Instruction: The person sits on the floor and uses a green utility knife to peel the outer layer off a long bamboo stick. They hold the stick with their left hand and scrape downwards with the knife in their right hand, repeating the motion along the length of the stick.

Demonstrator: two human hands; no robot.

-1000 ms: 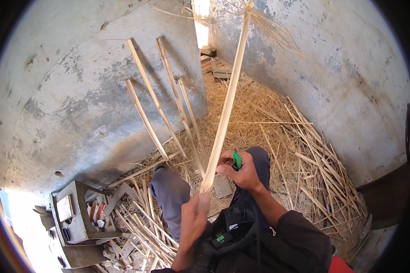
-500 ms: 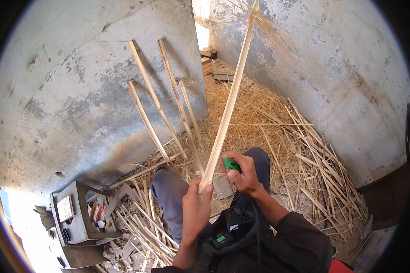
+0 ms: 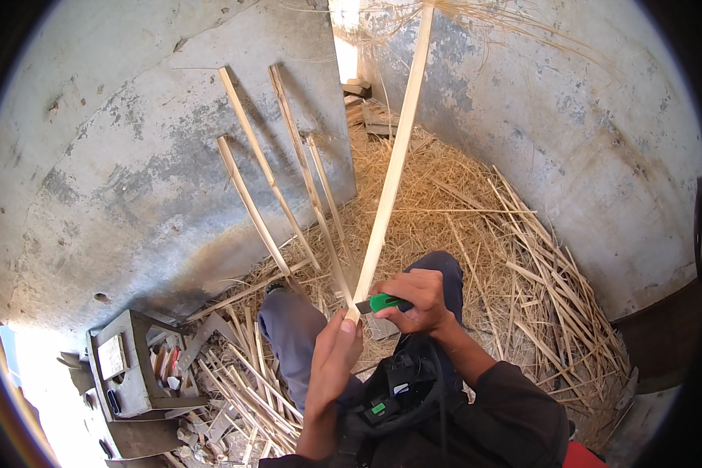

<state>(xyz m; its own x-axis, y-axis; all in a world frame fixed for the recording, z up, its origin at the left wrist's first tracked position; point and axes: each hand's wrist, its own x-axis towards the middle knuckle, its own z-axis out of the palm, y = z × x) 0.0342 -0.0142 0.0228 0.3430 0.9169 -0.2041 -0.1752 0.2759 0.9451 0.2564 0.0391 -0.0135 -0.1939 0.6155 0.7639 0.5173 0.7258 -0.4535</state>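
A long pale wooden strip (image 3: 395,164) slants up and away from my lap, with thin fibres fraying out at its far end. My left hand (image 3: 337,347) is closed around its near end, thumb on top. In my right hand (image 3: 427,303) is a green-handled utility knife (image 3: 384,302), the fingers wrapped round its handle. The knife's dark blade meets the strip just above my left thumb. Both hands are close together between my knees.
Several wooden strips (image 3: 251,210) lean on the worn wall at left. Straw-like shavings (image 3: 444,179) cover the floor ahead. Cut sticks (image 3: 558,304) are heaped at right, and more sticks (image 3: 249,390) lie at lower left beside a wooden box (image 3: 136,378) of odds and ends.
My right hand has moved left, bringing the knife blade against the strip near my left hand. The strip has turned, and its far fibres now spread higher.
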